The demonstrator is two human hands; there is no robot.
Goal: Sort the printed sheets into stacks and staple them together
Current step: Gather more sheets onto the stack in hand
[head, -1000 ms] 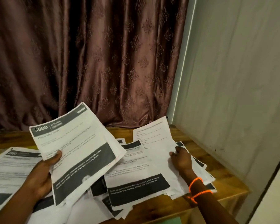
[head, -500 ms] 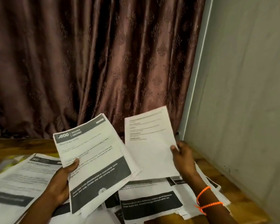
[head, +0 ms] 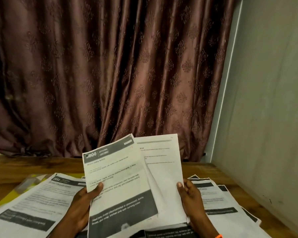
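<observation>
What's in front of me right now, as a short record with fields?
left hand: grips the kitchen sheet, thumb on its front
right hand: holds the plain sheet by its right edge
overlap: plain sheet tucked behind kitchen sheet
table: loose printed sheets spread on both sides
backdrop: brown curtain, grey wall

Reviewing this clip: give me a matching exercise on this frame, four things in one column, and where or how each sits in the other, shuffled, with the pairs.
Things
1. "Wash baby bottle" sheet
2. plain text page
3. sheets on the left
4. curtain

Places or states
A. hangs behind the table
B. lies flat on the table
C. gripped by the left hand, thumb on its face
D. held at its edge by the right hand, tucked behind another sheet

Pairs: 1-C, 2-D, 3-B, 4-A
</observation>
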